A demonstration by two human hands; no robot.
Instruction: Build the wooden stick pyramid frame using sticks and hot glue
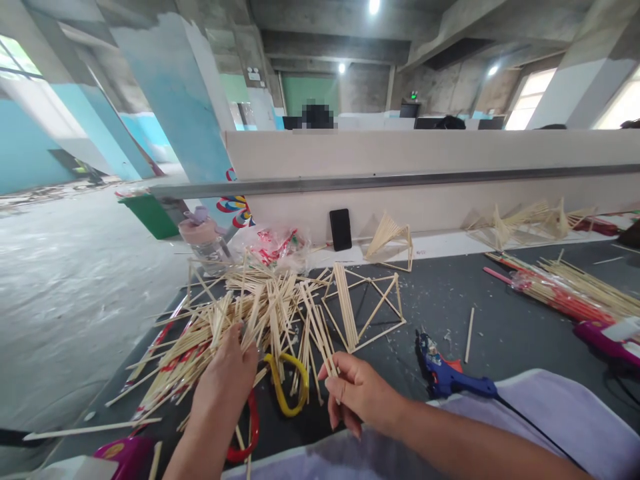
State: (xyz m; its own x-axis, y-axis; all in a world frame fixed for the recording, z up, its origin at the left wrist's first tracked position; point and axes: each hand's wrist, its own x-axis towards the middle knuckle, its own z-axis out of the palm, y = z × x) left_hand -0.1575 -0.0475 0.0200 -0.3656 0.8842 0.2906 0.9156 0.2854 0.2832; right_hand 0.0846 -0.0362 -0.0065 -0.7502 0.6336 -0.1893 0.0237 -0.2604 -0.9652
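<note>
My right hand (357,393) is closed around several thin wooden sticks (320,327), which point up and away over the table. My left hand (225,370) reaches into the large loose pile of sticks (200,333); its fingers are pinched together on sticks there, with the fingertips partly hidden. Between the hands lies a yellow loop handle (290,407), and a red loop handle (256,433) shows beside my left wrist; sticks cover what they belong to. Behind my right hand stands a stick frame (395,293) with slanting sticks fixed side by side across it.
A blue glue gun (450,377) lies on the right near a single stick (469,333). Along the partition are a phone (341,229), a fan-shaped stick model (390,240) and a plastic bag (270,243). A cup (200,237) stands at the back left. Bundled sticks (565,293) lie far right.
</note>
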